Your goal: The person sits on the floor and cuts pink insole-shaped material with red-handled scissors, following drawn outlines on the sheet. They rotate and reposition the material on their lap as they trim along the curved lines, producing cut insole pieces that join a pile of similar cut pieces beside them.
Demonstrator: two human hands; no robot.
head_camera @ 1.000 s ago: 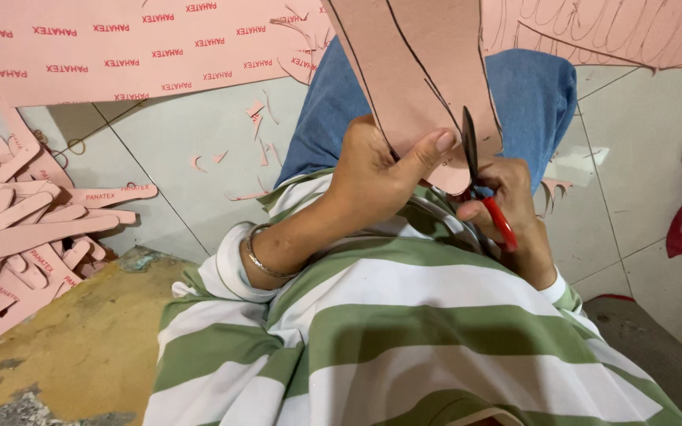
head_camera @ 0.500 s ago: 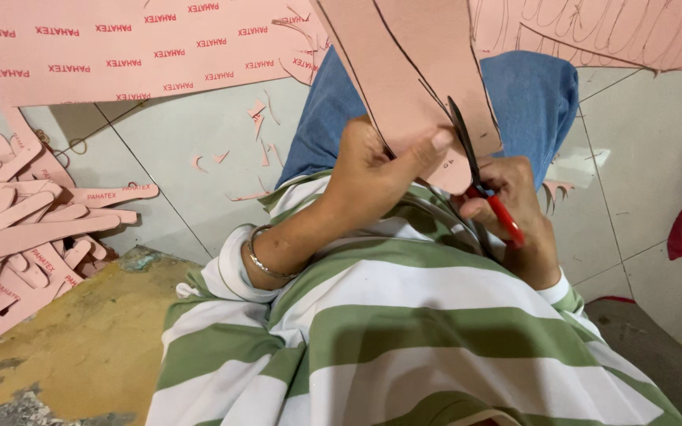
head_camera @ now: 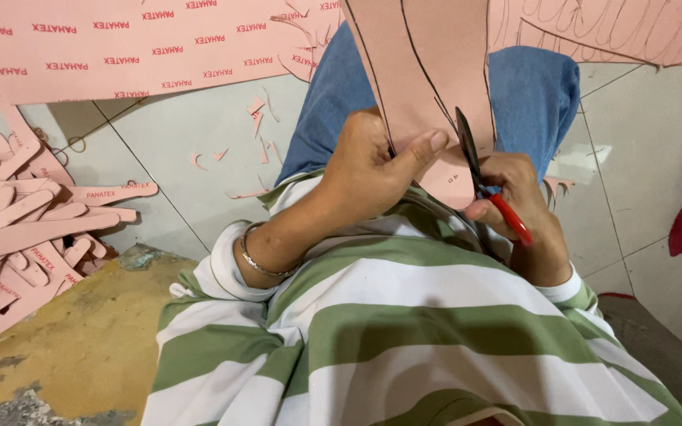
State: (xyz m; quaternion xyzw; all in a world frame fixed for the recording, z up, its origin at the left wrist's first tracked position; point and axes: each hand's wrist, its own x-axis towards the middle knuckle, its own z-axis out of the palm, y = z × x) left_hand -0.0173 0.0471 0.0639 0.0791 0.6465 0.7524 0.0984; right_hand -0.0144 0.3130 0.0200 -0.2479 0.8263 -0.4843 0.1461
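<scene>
Our left hand (head_camera: 369, 170) pinches the pink sheet (head_camera: 428, 87) over our lap. Our right hand (head_camera: 518, 209) is closed around red scissors (head_camera: 487, 181), blades at the sheet's right edge. The tiled floor (head_camera: 167, 166) beside us has open room.

A pink foam sheet (head_camera: 428, 87) marked with black sole outlines stands upright over the person's lap, its rounded lower end pinched near the bottom edge. Red-handled scissors (head_camera: 487, 185) point upward with dark blades against the sheet's right-hand outline.
</scene>
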